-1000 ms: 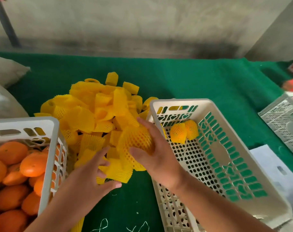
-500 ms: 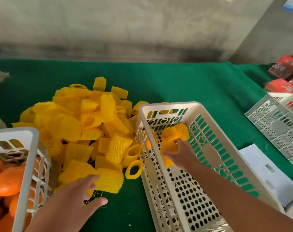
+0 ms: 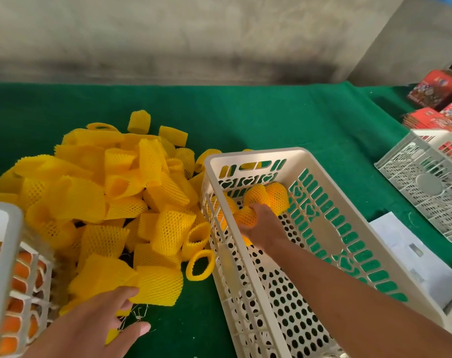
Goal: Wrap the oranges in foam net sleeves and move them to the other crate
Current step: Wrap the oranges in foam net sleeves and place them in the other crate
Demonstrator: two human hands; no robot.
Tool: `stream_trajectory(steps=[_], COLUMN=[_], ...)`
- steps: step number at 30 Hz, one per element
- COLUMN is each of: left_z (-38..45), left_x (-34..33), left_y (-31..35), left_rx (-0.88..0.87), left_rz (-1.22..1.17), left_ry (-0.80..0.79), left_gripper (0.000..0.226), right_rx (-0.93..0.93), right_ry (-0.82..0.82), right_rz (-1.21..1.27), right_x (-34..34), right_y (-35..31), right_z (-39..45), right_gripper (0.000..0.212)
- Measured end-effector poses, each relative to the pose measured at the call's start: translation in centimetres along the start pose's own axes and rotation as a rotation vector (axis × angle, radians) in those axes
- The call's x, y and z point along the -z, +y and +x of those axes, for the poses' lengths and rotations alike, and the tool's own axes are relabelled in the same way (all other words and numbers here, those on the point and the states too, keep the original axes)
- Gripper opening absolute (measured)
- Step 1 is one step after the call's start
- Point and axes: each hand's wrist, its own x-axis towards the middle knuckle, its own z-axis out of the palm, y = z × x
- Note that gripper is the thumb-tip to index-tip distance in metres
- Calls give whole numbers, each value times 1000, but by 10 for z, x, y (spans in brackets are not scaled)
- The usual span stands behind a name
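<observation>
White plastic forms the perforated crate (image 3: 330, 228) that the right hand (image 3: 265, 226) reaches into; its fingers curl round a wrapped orange (image 3: 246, 217) in a yellow foam net sleeve, low against the crate's far end. Just beyond that hand, touching the held fruit, sit two more wrapped oranges (image 3: 270, 195) in the far corner. To the left of the left hand (image 3: 95, 324) stands a second white crate (image 3: 5, 267) with bare oranges (image 3: 14, 324) showing through its side slots.

A second ago the right hand held the wrapped orange above the sleeve pile, outside the crate; half a second ago it was already inside, and now it sits lower and closer to the two wrapped fruits. The left hand has slid forward, with the sleeves closer to its fingertips.

The left hand lies with fingers relaxed and spread, holding nothing, its fingertips touching a flat sleeve (image 3: 157, 285) at the near edge of the loose pile of foam net sleeves (image 3: 111, 197) on the green-covered bench (image 3: 271, 117). Far to the right of the right hand lie an upturned crate (image 3: 426, 187), white papers (image 3: 411, 257) and red boxes (image 3: 436, 99).
</observation>
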Motion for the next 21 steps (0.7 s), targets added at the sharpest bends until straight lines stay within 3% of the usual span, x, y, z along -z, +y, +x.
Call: stream_trajectory(steps=[5, 10, 17, 21], left_z=[0, -1, -3, -4], left_x=[0, -1, -1, -1], left_y=[0, -1, -1, 2], left_rx=[5, 5, -42, -44], left_rz=[-4, 31, 48, 120], left_ry=[14, 30, 60, 46], left_gripper=[58, 57, 63, 69], right_rx=[19, 5, 91, 94], right_ry=[125, 97, 10, 9], right_rz=[-96, -202, -106, -35], right_x=[-2, -11, 1, 24], right_y=[-19, -26, -8, -2], right_z=[14, 19, 10, -22], right_gripper=[72, 64, 97, 92])
